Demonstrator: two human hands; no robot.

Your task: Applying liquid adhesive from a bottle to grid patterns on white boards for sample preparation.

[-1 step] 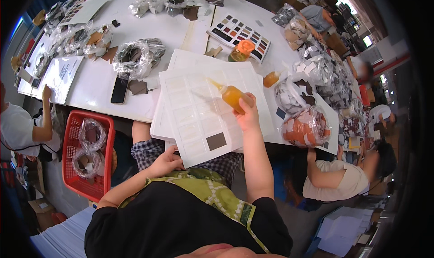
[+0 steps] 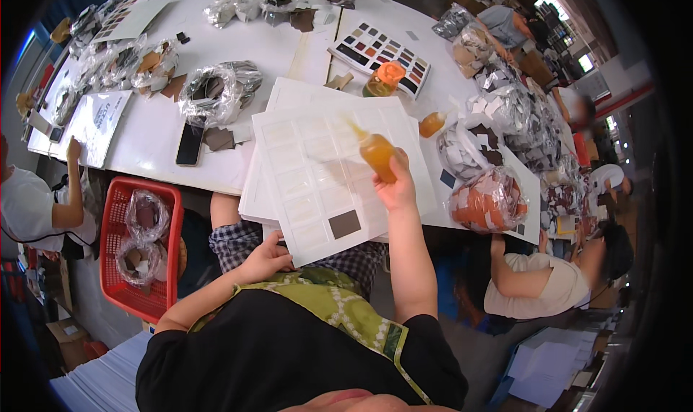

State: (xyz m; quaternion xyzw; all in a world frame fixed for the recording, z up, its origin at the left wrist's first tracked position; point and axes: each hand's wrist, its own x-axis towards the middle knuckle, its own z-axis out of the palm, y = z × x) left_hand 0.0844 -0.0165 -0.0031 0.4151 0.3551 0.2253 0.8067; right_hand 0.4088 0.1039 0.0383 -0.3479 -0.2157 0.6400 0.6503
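Note:
My right hand (image 2: pixel 394 185) is wrapped round a squeeze bottle (image 2: pixel 377 156) of amber liquid, probably glue. The bottle is tilted above a white sample card (image 2: pixel 297 233), its narrow nozzle pointing up and left, blurred. The card is printed with rows of pale squares, some with a shiny wet look. One dark brown swatch (image 2: pixel 345 225) lies in its bottom row. At the card's lower left corner, my left hand (image 2: pixel 266 259) grips the edge between thumb and fingers. More white sheets (image 2: pixel 283 94) lie beneath the card.
An orange-topped jar (image 2: pixel 380 80), a second amber bottle (image 2: pixel 432 125) and a filled swatch chart (image 2: pixel 397 50) stand beyond the card. Bags of swatches (image 2: pixel 489 201) crowd the right. A phone (image 2: pixel 190 143) and a red basket (image 2: pixel 141 312) are left. Co-workers (image 2: pixel 538 286) sit on both sides.
The bottle in my right hand has moved slightly right and tipped more upright, its nozzle swinging away from the card's middle. My left hand and the card have barely moved.

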